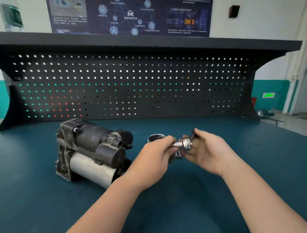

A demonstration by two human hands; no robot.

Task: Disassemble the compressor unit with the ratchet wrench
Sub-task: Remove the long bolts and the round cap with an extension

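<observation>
Both hands grip the ratchet wrench (pixel 184 144): left hand (pixel 156 153) pinches its socket, right hand (pixel 207 150) cups the head (handle hidden); compressor unit (pixel 93 152) sits left, bare counter (pixel 253 147) right

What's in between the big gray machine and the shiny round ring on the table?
Just bare green table shows between the compressor unit and the metal ring in the head view. The left hand sits nearer the camera, overlapping the ring's near edge.
</observation>
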